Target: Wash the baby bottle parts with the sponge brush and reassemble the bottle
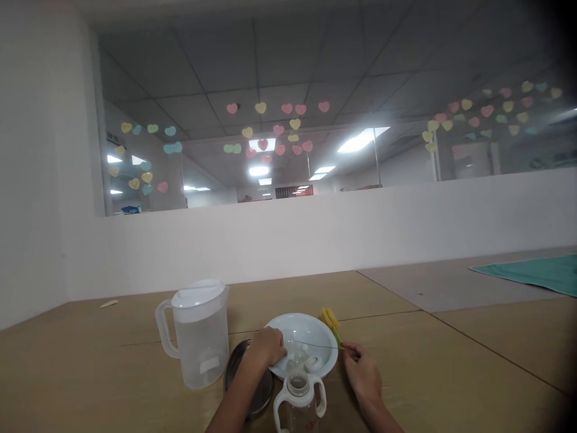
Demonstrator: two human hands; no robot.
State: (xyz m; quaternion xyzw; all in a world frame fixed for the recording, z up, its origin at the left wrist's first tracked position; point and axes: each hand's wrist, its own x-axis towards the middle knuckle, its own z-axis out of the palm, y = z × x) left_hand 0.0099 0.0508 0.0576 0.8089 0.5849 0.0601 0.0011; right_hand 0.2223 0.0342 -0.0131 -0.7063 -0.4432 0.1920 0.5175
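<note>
Seen from my remote station, left to right: at the lower left of the frame I note a pale flat stick (109, 304) lying on the brown tabletop (135, 373). Nearer the lower centre stands a translucent lidded pitcher (201, 343), upright, its handle turned toward the left of the frame. Just right of it lies a dark round dish (261, 398), partly covered by the forearm of the left hand (267, 347). This hand is over the left side of a white bowl (311, 328), fingers curled inward; I cannot tell whether they close on anything. At the bottom centre, in front of the bowl, I see an uncapped bottle (300, 404) with two white handles, upright, its lower end cut off by the frame. Small white and clear parts (311, 363) lie in the bowl. A thin rod (320, 346) reaches over the bowl from the right hand (362, 370), whose thumb and fingers pinch its end. Just beyond those fingertips lies a yellow-headed brush (331, 320) with a green stem. At the right edge I see a teal cloth (541, 273).
</note>
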